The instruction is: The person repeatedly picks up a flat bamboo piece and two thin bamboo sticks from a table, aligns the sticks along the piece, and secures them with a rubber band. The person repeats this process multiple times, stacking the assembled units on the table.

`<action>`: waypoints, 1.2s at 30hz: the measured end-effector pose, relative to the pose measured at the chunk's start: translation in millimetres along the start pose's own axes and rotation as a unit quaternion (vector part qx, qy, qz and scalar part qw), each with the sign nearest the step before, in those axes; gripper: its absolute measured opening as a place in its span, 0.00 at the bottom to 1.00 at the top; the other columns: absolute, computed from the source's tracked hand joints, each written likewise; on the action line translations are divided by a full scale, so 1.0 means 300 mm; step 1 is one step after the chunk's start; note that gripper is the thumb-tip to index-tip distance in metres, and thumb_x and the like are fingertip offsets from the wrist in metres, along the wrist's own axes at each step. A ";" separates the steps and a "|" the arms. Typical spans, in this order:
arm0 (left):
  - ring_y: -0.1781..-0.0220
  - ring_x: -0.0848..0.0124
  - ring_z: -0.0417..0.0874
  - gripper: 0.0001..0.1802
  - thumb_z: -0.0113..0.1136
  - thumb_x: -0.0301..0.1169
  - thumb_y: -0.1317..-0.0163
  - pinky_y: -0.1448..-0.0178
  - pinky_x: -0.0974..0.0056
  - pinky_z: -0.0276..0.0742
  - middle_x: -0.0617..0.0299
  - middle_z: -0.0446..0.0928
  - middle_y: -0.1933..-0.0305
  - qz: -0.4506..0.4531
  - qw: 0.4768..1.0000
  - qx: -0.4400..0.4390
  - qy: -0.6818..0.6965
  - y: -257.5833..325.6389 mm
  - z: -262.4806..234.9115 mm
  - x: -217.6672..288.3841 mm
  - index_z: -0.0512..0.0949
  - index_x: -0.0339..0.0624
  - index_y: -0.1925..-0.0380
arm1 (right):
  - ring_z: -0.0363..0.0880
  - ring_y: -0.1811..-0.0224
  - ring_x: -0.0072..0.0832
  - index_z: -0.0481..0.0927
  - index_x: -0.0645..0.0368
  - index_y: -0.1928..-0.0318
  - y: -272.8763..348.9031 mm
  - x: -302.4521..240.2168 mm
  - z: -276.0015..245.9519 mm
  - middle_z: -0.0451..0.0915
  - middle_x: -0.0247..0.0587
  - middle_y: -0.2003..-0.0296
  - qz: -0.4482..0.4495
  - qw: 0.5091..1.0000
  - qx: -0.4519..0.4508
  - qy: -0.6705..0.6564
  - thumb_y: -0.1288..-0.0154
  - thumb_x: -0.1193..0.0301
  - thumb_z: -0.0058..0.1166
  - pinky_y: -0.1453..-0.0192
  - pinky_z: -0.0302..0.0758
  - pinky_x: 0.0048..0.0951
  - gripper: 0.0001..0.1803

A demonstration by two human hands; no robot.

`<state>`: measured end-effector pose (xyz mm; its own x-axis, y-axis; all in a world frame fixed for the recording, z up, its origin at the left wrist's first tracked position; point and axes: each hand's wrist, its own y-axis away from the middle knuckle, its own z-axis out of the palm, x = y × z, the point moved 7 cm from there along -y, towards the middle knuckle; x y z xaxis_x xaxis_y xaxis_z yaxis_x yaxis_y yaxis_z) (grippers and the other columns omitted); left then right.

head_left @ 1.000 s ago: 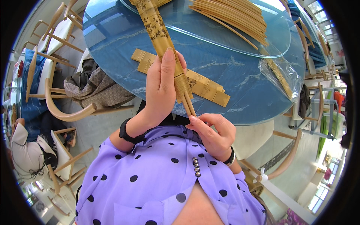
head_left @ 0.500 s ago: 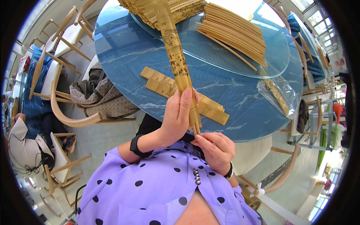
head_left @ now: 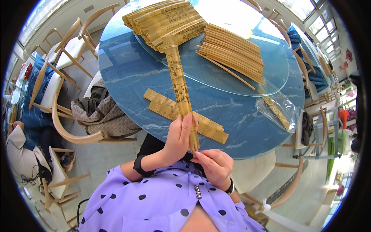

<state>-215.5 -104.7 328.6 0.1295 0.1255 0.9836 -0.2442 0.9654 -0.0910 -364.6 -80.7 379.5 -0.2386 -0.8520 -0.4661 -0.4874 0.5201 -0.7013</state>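
My left hand grips the lower part of a long bundle of bamboo slats, held upright over the near edge of a round blue table. My right hand pinches the bottom tip of the same bundle close to my chest. The bundle's top reaches a fanned stack of patterned slats on a round glass turntable. A flat row of short slats lies on the table just behind my hands.
A pile of plain bamboo sticks rests on the turntable. A clear plastic bag with slats lies at the table's right edge. Wooden chairs ring the table; one holds a grey-brown cloth. A seated person is at far left.
The view has tilted so the table and fanned stack show further away. Both hands keep hold of the slat bundle, which now stands longer above my left hand.
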 end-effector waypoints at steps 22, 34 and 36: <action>0.72 0.78 0.67 0.23 0.35 0.45 0.15 0.66 0.69 0.64 0.66 0.71 0.71 -0.003 0.999 -0.038 -0.014 0.040 0.045 -0.004 0.71 0.41 0.64 | 0.84 0.67 0.31 0.90 0.58 0.60 0.020 -0.030 -0.009 0.82 0.34 0.65 -0.029 0.997 -0.010 0.068 0.54 0.75 0.72 0.69 0.80 0.27 0.16; 0.73 0.60 0.74 0.23 0.37 0.41 0.16 0.66 0.57 0.69 0.54 0.71 0.75 0.002 0.996 -0.044 -0.075 0.029 0.030 0.002 0.72 0.37 0.66 | 0.85 0.66 0.33 0.90 0.59 0.59 0.007 -0.016 0.001 0.82 0.37 0.64 -0.002 0.997 -0.062 0.053 0.50 0.77 0.69 0.68 0.81 0.29 0.14; 0.73 0.57 0.75 0.22 0.38 0.40 0.16 0.66 0.56 0.70 0.52 0.72 0.75 -0.003 0.995 -0.046 -0.085 0.026 0.030 -0.002 0.72 0.37 0.66 | 0.85 0.65 0.32 0.90 0.58 0.58 0.011 -0.020 0.002 0.83 0.36 0.62 -0.007 0.995 -0.065 0.075 0.48 0.76 0.69 0.66 0.81 0.30 0.14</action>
<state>-226.3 -99.2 328.6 -0.0357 0.0871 0.9956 -0.1537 0.9839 -0.0916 -364.2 -73.8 379.7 -0.3492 -0.8633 -0.3644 -0.5943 0.5047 -0.6262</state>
